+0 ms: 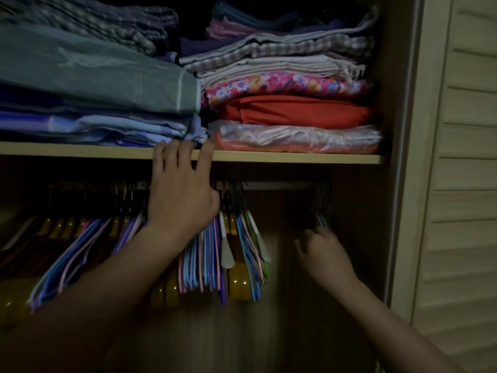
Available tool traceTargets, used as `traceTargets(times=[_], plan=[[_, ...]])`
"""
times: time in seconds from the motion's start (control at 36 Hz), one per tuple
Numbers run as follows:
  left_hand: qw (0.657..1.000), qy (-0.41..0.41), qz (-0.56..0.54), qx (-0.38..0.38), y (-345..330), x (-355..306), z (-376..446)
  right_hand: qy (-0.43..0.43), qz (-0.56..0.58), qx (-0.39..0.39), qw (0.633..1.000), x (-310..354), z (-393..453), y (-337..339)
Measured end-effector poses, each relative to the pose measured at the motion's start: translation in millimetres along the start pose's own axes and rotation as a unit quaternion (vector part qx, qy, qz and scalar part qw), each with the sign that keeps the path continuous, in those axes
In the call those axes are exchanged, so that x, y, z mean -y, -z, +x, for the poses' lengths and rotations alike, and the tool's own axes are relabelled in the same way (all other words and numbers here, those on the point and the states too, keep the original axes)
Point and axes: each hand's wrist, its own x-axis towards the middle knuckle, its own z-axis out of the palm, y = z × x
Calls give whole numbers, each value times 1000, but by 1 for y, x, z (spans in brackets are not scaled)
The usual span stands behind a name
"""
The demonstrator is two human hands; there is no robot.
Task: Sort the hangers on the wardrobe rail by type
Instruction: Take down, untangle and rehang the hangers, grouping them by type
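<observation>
Left hand (183,195) rests against the shelf (269,156) edge, fingers straight, covering mixed wire and wooden hangers (215,254) on the rail (277,185). Right hand (326,251) pinches a small, dim hanger bunch (322,208) hanging well apart to the right.

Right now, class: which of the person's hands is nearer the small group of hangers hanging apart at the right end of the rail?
Right. The right hand reaches just beneath the small group of hangers, fingertips at them. The left hand is far leftward, against the shelf edge.

The single head camera is looking forward and slightly upward, close to the wardrobe rail (277,185) and the shelf (295,157).
</observation>
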Motion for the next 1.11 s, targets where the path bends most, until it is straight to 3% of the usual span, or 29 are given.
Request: traceTargets(times=[0.11,0.31,0.39,0.56,0.72,0.94,1.03,1.11], plan=[[1000,-7,-1,-1,0,3,-1,-55,259,128,956,37,15,-12],[1000,-24,-4,-3,0,7,-2,-106,392,177,897,50,32,-38],[1000,-27,-1,-1,0,9,-2,-119,383,159,902,50,35,-43],[1000,-30,-2,-3,-5,10,-1,-133,307,35,942,53,43,-42],[999,-33,6,10,-6,11,0,-159,254,4,954,44,71,-29],[998,-47,-40,19,-2,15,-6,-218,253,73,940,-4,22,-64],[984,-14,-176,6,1,6,-39,-259,291,149,909,-29,-41,-101],[933,19,-359,-14,1,-24,-131,-297,340,224,864,-48,-120,-142]])
